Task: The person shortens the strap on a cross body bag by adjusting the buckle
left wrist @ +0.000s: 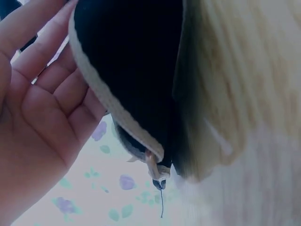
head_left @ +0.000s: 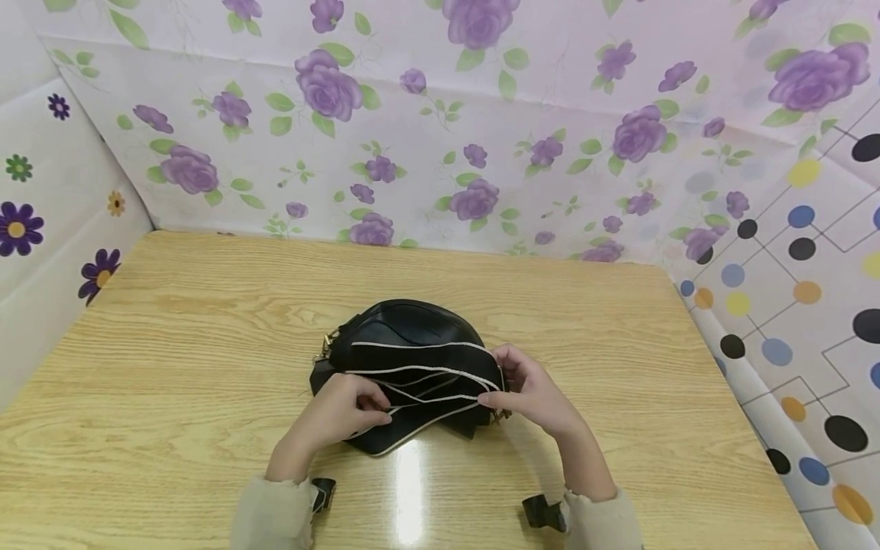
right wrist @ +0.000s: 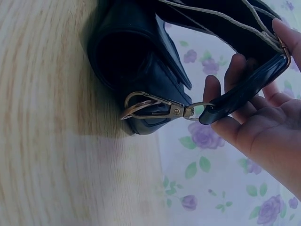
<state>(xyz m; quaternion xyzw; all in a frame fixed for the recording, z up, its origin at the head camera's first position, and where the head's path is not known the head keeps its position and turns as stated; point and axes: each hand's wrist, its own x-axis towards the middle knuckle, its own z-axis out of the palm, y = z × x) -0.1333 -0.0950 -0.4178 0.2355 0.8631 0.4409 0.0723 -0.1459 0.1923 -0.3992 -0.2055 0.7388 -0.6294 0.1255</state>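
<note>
A black handbag (head_left: 402, 321) lies on the wooden table in the head view. Its wide black shoulder strap (head_left: 426, 357), edged in white, is folded in several layers across the bag's front. At the left part of these folds, my left hand (head_left: 337, 412) holds the strap by its edge, thumb and fingers close together. My right hand (head_left: 539, 393) grips the strap's right end, with the thumb over the layers. In the right wrist view, its fingers curl round a black leather tab (right wrist: 249, 89). A gold-toned swivel clasp (right wrist: 162, 107) links that tab to the bag's side.
The wood-grain table (head_left: 206, 344) extends around the bag. A purple-flowered sheet (head_left: 412, 153) hangs behind the table, and a dotted sheet (head_left: 777, 351) lines the right side. Another gold-toned clasp (head_left: 326, 345) shows at the bag's left end.
</note>
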